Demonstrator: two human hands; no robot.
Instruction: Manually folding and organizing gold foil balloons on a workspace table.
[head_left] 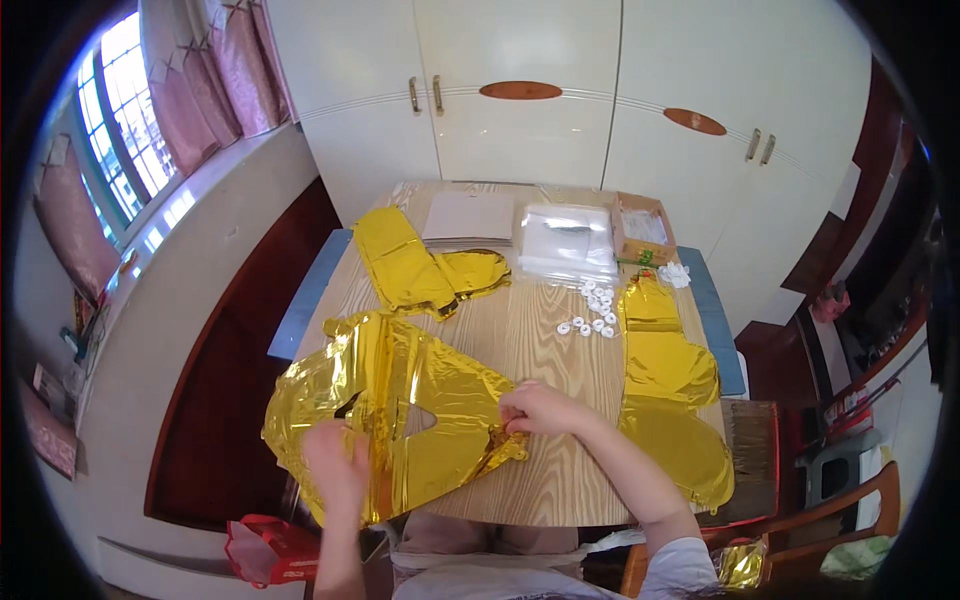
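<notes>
A large flat gold foil balloon (455, 385), uninflated and creased, lies across the near left of the table, with small gaps in its shape. My left hand (335, 462) rests on its near left part, fingers curled down on the foil; whether they grip it is hidden. At the balloon's right corner, my right hand (540, 408) pinches the crumpled edge. A second flat gold foil balloon (395, 258) lies folded at the far left. More flat gold foil (670, 440) runs down the table's right side.
Small white rolls (598, 310) lie scattered right of centre. Behind them are a stack of clear plastic bags (565, 245), a pile of grey-pink sheets (468, 218), a cardboard box (643, 230) and a white crumpled clump (675, 274). A red bag (268, 550) stands below left.
</notes>
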